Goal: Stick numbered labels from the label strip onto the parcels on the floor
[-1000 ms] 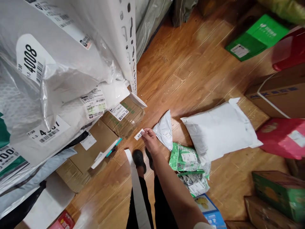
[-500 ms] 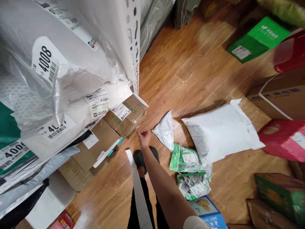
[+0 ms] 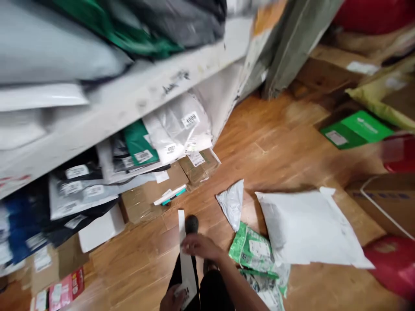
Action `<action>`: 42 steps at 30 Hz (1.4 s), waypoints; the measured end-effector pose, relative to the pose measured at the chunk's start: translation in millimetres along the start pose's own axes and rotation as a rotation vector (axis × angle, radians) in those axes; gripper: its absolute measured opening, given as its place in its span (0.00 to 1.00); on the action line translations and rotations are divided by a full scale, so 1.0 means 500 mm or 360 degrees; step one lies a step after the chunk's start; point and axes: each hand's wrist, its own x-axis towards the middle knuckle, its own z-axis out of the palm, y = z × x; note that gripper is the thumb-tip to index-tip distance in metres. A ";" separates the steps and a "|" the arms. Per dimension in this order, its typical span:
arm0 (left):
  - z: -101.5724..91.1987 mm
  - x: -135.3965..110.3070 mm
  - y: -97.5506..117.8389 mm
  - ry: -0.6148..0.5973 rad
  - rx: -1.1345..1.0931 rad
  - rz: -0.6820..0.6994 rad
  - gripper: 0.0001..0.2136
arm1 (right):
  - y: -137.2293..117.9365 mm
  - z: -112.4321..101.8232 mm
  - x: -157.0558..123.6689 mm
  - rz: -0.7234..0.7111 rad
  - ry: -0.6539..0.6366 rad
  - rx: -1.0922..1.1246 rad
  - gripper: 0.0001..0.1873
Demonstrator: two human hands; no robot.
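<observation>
A long white label strip [image 3: 186, 263] runs up in front of my legs. My left hand [image 3: 175, 298], at the bottom edge, is closed around its lower part, where a printed number partly shows. My right hand [image 3: 201, 247] reaches across the upper half of the strip from the right, its fingers blurred and loosely extended, with nothing visible in them. Whether those fingertips touch the strip is unclear. Ahead, a small taped carton [image 3: 207, 166] with a white label sticks out from under a clear-wrapped white parcel [image 3: 181, 125] marked 4008.
A white shelf [image 3: 129, 112] with several bagged, numbered parcels fills the left. On the wooden floor to the right lie a small grey-white bag [image 3: 231, 203], a green packet [image 3: 251, 248] and a large white parcel [image 3: 308, 229]. A green box [image 3: 356, 128] and cartons stand farther right.
My right hand has drawn back from beside the taped carton to over the strip. My left hand has come into view. The camera has risen and pulled back, showing more of the shelf.
</observation>
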 end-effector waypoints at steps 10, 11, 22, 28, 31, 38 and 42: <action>-0.015 -0.323 -0.056 0.0423 -0.0408 0.0995 0.18 | -0.114 0.286 -0.302 0.0003 0.0185 -0.0302 0.10; -0.018 -0.366 -0.066 0.0456 -0.0381 0.1051 0.18 | -0.130 0.300 -0.321 -0.0015 0.0143 -0.0302 0.11; -0.153 -0.642 -0.325 0.0375 -0.1286 0.1196 0.17 | -0.256 0.646 -0.490 -0.0248 0.0155 -0.0125 0.15; -0.297 -0.682 -0.655 0.0650 -0.1619 0.1128 0.19 | -0.203 0.985 -0.538 -0.0331 -0.0149 -0.0070 0.16; -0.397 -0.714 -0.846 0.0960 -0.1489 0.1096 0.22 | -0.147 1.186 -0.571 -0.0311 -0.0238 -0.0020 0.17; -0.559 -0.845 -1.133 0.1416 -0.1385 0.0905 0.22 | -0.092 1.519 -0.639 -0.0245 -0.0541 0.0139 0.17; -0.609 -0.874 -1.163 0.1510 -0.1373 0.1013 0.21 | -0.104 1.597 -0.624 -0.0259 -0.0526 0.0157 0.15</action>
